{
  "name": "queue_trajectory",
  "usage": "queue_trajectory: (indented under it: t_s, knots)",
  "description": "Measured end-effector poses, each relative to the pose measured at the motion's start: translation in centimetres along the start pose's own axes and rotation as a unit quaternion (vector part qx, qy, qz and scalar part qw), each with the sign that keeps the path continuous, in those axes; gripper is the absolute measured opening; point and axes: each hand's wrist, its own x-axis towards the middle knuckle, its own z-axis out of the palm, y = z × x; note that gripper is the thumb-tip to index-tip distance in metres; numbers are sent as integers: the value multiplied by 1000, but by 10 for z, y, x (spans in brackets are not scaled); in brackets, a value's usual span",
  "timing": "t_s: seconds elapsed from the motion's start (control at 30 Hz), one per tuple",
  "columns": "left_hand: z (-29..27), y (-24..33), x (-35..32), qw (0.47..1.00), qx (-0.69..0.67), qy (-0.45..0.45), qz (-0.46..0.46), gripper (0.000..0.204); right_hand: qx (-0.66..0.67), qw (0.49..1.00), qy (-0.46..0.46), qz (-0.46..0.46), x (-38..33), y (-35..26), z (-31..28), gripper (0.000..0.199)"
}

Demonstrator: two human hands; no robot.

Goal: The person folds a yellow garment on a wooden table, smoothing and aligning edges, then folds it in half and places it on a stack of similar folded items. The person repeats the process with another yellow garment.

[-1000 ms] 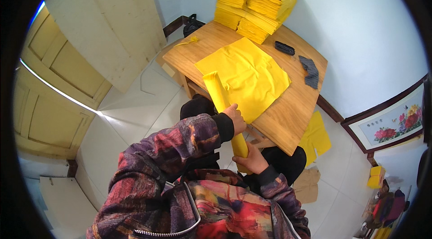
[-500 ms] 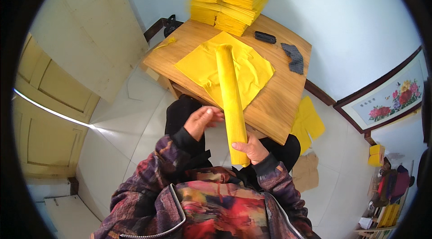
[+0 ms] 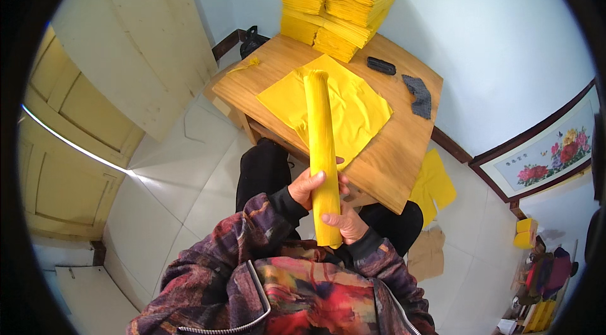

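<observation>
A long, narrow yellow roll of finely ribbed material stands in front of me, tilted away, its far end above the table. My left hand is closed round it below the middle, thumb on the left side and fingertips showing past the right edge. Lower down, my right hand grips the roll near its bottom end, thumb across the front. Behind the roll, a creased yellow sheet lies spread on the wooden table.
Stacks of folded yellow sheets stand at the table's back. A black oblong object and a grey cloth piece lie at right, yellow scraps at left. On the floor are another yellow sheet and brown paper.
My left hand has moved right from beside the roll and closed round it. My right hand keeps its grip near the bottom. The view has shifted slightly.
</observation>
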Motion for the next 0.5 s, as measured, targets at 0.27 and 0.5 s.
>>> queue_trajectory:
  t_s: [0.27, 0.5]
  knots:
    - [4, -4, 4, 993, 91, 73, -5, 57, -1, 1000, 13, -12, 7, 12, -1, 59]
    - [-8, 0, 11, 937, 332, 103, 41, 48, -68, 997, 46, -11, 25, -5, -28, 55]
